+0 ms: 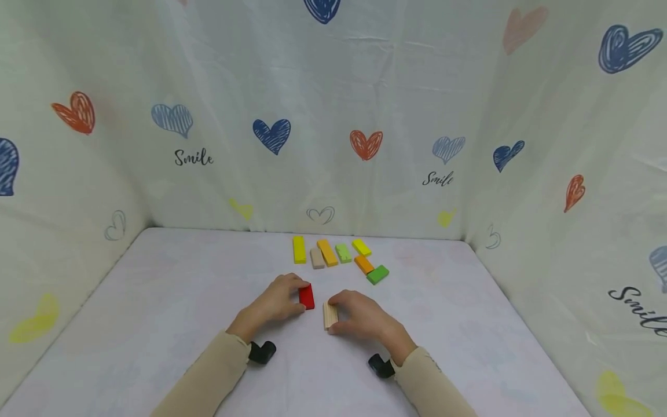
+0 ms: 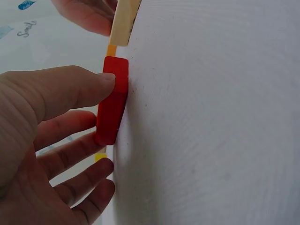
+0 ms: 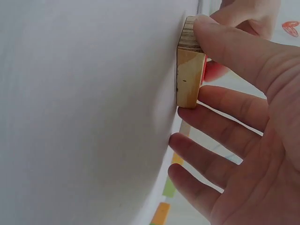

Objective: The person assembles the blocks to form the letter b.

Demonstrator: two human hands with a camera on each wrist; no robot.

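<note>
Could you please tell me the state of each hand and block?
Left hand: pinching red block
Right hand: pinching pale block
Red block: held
Pale block: held
Yellow blocks: lying unheld
Tan block: lying unheld
Amber block: lying unheld
Lime block: lying unheld
Orange block: lying unheld
Green block: lying unheld

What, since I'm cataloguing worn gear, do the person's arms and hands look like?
The left sleeve and right sleeve are long and beige. A black, rounded device shows at the left cuff, and a second black device at the right. The left hand and right hand wear no gloves.
</note>
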